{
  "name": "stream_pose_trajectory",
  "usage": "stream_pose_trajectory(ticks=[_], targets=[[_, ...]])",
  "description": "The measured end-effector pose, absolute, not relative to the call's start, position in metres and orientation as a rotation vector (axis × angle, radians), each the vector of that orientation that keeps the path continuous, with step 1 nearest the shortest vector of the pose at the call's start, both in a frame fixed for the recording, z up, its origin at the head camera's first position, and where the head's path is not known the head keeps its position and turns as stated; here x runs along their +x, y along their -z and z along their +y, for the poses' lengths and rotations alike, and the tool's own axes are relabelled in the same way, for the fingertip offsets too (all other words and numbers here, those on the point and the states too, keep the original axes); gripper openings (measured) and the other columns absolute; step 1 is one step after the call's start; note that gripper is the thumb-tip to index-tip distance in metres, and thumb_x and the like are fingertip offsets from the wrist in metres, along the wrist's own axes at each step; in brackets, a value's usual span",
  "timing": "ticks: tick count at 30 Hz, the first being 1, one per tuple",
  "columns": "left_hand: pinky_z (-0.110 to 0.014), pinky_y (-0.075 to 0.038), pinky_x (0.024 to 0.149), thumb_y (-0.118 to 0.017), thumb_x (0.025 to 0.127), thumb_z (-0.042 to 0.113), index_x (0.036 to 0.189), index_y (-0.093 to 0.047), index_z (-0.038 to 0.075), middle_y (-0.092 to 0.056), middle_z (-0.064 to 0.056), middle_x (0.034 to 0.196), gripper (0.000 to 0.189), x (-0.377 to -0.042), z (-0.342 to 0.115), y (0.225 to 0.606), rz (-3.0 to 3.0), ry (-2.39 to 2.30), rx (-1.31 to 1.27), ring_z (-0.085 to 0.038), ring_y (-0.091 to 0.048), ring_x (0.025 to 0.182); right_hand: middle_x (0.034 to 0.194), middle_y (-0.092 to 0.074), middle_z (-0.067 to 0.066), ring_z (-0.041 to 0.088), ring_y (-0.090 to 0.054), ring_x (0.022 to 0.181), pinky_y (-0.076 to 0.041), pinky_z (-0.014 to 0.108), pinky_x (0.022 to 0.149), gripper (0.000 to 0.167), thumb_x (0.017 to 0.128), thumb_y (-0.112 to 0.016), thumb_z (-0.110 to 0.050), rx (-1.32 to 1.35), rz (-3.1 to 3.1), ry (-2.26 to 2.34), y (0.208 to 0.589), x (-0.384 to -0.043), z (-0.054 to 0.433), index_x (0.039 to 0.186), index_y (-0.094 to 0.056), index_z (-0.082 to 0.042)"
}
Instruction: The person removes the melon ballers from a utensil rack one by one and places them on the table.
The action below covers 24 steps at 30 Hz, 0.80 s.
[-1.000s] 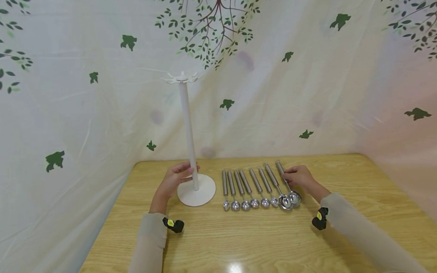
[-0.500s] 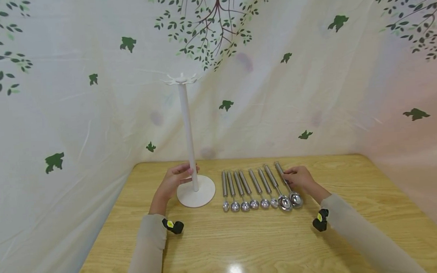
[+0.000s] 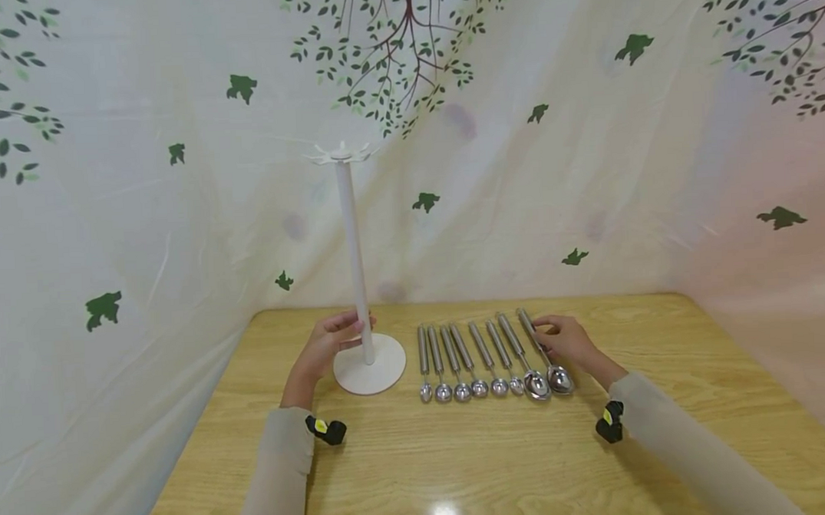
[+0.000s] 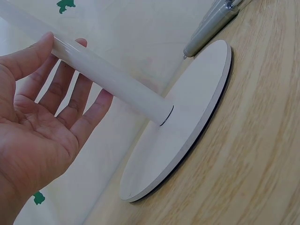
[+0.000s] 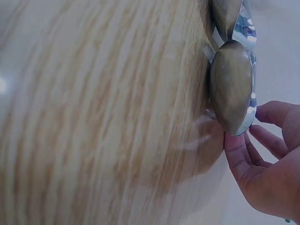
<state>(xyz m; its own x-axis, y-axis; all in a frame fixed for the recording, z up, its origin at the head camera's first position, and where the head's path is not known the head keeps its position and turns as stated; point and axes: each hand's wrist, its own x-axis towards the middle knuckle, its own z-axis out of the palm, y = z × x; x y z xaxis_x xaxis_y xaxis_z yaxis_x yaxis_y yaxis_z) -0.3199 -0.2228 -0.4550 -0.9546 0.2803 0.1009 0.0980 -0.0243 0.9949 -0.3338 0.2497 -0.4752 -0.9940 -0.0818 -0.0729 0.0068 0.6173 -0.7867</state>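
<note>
On the left of the table a white stand [image 3: 353,245] stands upright on a round base [image 4: 194,98], with a ring of hooks [image 3: 342,156] on top. My left hand [image 3: 328,344] holds its pole low down, thumb on one side and fingers on the other. To the right, several steel spoons [image 3: 451,348] lie side by side, handles away from me. The rightmost large spoon [image 3: 559,379] is nearest my right hand [image 3: 570,344], whose slightly parted fingertips are at its handle. In the right wrist view that spoon's bowl [image 5: 232,89] hides some of my fingertips.
The wooden table [image 3: 421,457] ends at a pale cloth backdrop [image 3: 494,231] printed with leaves and branches. A second large spoon [image 3: 537,385] lies just left of the rightmost one. Each wrist wears a small black camera [image 3: 326,429].
The rightmost spoon's bowl has shifted slightly right, away from its neighbour. My right fingers have parted a little at its handle. My left hand stays on the pole.
</note>
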Motion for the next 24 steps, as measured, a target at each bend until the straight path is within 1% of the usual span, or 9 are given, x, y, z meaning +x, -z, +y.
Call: stream_pose_trajectory(ticks=[3,6,10,12,15,18,21,24], targets=[[-0.059,-0.046,0.111,-0.062,0.102,0.02,0.141,-0.051,-0.01,-0.074,-0.001,0.123,0.05,-0.3194,-0.2231,0.4545,2.1,-2.121,0.41,-0.036,-0.06,0.13,0.113,-0.065,0.028,0.017,-0.066,0.078,-0.06,0.027,0.066,0.041,0.101,-0.062,-0.012,-0.074,2.745,1.317,0.4746,-0.3333,0.2483,0.138,-0.057,0.004],[-0.059,-0.046,0.111,-0.062,0.103,0.02,0.141,-0.052,-0.01,-0.074,-0.003,0.125,0.049,-0.3193,-0.2232,0.4539,2.114,-2.112,0.401,-0.034,-0.061,0.129,0.112,-0.064,0.028,0.016,-0.065,0.076,-0.06,0.027,0.065,0.04,0.1,-0.063,-0.011,-0.076,2.749,1.316,0.4739,-0.3331,0.248,0.137,-0.058,0.004],[-0.056,-0.048,0.11,-0.061,0.103,0.02,0.14,-0.053,-0.009,-0.073,-0.006,0.127,0.048,-0.3196,-0.2238,0.4551,2.126,-2.102,0.381,-0.023,-0.065,0.123,0.111,-0.065,0.027,0.015,-0.065,0.075,-0.059,0.026,0.063,0.039,0.1,-0.063,-0.011,-0.071,2.753,1.311,0.4738,-0.3331,0.2478,0.136,-0.059,0.005],[-0.056,-0.049,0.11,-0.061,0.103,0.02,0.14,-0.055,-0.007,-0.072,-0.008,0.128,0.046,-0.3197,-0.2241,0.4563,2.126,-2.1,0.385,-0.022,-0.066,0.122,0.111,-0.065,0.027,0.015,-0.065,0.073,-0.059,0.027,0.063,0.039,0.1,-0.063,-0.011,-0.071,2.758,1.305,0.4737,-0.3328,0.2476,0.135,-0.059,0.005],[-0.055,-0.049,0.11,-0.062,0.102,0.02,0.138,-0.059,-0.004,-0.072,-0.01,0.129,0.042,-0.3201,-0.2241,0.457,2.118,-2.113,0.38,-0.024,-0.065,0.124,0.109,-0.066,0.028,0.015,-0.065,0.072,-0.059,0.028,0.062,0.039,0.099,-0.063,-0.01,-0.079,2.765,1.307,0.4727,-0.3324,0.2475,0.135,-0.059,0.007],[-0.055,-0.049,0.11,-0.063,0.102,0.02,0.138,-0.059,-0.004,-0.07,-0.014,0.131,0.043,-0.3202,-0.2239,0.4567,2.118,-2.123,0.378,-0.028,-0.063,0.126,0.109,-0.066,0.029,0.015,-0.065,0.072,-0.059,0.028,0.061,0.04,0.1,-0.062,-0.01,-0.088,2.771,1.308,0.4732,-0.3329,0.2474,0.135,-0.058,0.007],[-0.057,-0.048,0.11,-0.062,0.102,0.019,0.138,-0.057,-0.006,-0.066,-0.021,0.135,0.044,-0.3196,-0.2237,0.456,2.114,-2.129,0.384,-0.031,-0.062,0.128,0.11,-0.066,0.028,0.015,-0.065,0.072,-0.059,0.027,0.062,0.039,0.1,-0.063,-0.01,-0.075,2.776,1.306,0.4749,-0.3342,0.2471,0.135,-0.059,0.006],[-0.058,-0.048,0.11,-0.062,0.102,0.018,0.139,-0.057,-0.006,-0.062,-0.026,0.138,0.044,-0.3181,-0.2231,0.456,2.114,-2.13,0.388,-0.029,-0.063,0.126,0.111,-0.066,0.028,0.015,-0.065,0.073,-0.059,0.026,0.062,0.039,0.1,-0.063,-0.011,-0.059,2.778,1.308,0.4757,-0.335,0.2474,0.135,-0.06,0.005]])
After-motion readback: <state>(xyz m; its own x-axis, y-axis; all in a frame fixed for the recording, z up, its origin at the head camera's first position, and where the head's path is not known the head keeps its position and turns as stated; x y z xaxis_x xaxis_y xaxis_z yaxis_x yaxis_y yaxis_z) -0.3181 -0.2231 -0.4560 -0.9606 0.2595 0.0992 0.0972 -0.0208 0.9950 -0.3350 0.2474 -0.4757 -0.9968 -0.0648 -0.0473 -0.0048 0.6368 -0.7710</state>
